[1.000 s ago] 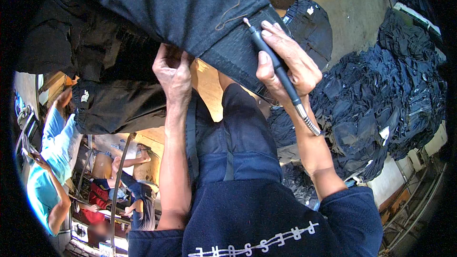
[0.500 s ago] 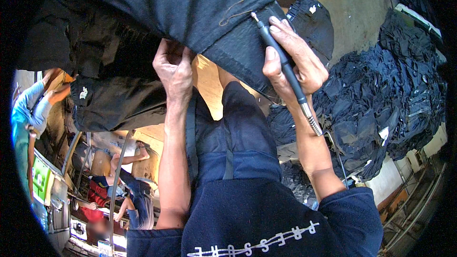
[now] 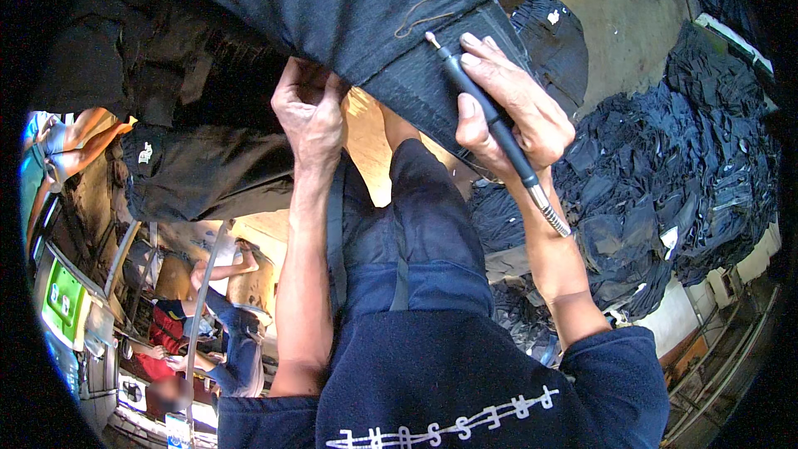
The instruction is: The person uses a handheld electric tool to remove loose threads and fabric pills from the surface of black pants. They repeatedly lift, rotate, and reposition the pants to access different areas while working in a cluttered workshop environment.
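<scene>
A dark denim garment, with a stitched hem band, spreads across the top of the view. My left hand pinches its lower edge, the fingertips partly hidden under the cloth. In my right hand is a black pen-shaped rotary tool with a small rounded bit and a metal spring at its rear. The bit points up and left, just over or on the cloth near the hem seam; contact I cannot tell. A loose brown thread lies on the denim above the bit.
Dark garments hang or lie at the left, one with a white emblem. Another dark piece lies beyond my right hand. A big heap of dark clothes fills the right. Other people sit at lower left, near a green crate.
The garment has shifted slightly to the right. The tool's tip has moved a little left and down, away from the loose thread. My left hand keeps its pinch.
</scene>
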`<action>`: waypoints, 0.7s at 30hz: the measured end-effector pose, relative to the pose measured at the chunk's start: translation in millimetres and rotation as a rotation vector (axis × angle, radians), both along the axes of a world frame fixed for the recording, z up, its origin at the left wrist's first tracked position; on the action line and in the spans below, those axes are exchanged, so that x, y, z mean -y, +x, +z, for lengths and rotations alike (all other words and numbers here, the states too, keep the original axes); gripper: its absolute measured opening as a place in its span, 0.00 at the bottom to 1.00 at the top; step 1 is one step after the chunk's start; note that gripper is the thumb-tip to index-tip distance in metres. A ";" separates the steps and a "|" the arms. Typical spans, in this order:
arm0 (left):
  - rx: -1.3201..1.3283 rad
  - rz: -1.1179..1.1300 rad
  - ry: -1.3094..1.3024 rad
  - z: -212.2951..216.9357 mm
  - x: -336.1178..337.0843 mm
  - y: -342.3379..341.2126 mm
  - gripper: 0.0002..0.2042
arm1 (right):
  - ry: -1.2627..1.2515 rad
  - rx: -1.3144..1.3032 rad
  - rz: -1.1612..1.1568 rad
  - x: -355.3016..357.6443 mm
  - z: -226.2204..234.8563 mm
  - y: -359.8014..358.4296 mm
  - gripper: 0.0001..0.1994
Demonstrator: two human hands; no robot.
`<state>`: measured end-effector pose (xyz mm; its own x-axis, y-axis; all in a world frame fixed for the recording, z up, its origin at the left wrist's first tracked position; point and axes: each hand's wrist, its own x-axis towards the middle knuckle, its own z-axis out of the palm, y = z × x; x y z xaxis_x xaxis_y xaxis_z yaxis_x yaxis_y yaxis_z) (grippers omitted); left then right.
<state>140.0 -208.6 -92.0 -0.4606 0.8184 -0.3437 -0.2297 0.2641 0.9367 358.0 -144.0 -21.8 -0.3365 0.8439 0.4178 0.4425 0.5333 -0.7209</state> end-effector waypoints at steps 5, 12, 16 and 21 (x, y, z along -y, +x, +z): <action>-0.040 -0.098 -0.092 1.7 0.3 -3.5 0.17 | -0.014 -0.007 0.036 1.0 1.4 -1.4 0.14; 0.028 -0.031 -0.022 0.6 0.1 0.4 0.10 | -0.045 -0.021 0.172 1.0 2.5 -0.2 0.14; 0.042 -0.025 0.023 -1.0 -0.6 0.4 0.09 | -0.056 -0.058 0.212 1.2 -1.3 -1.9 0.16; 0.004 -0.058 0.005 -3.4 0.9 -1.3 0.11 | -0.034 -0.052 0.242 0.1 -3.0 -1.7 0.15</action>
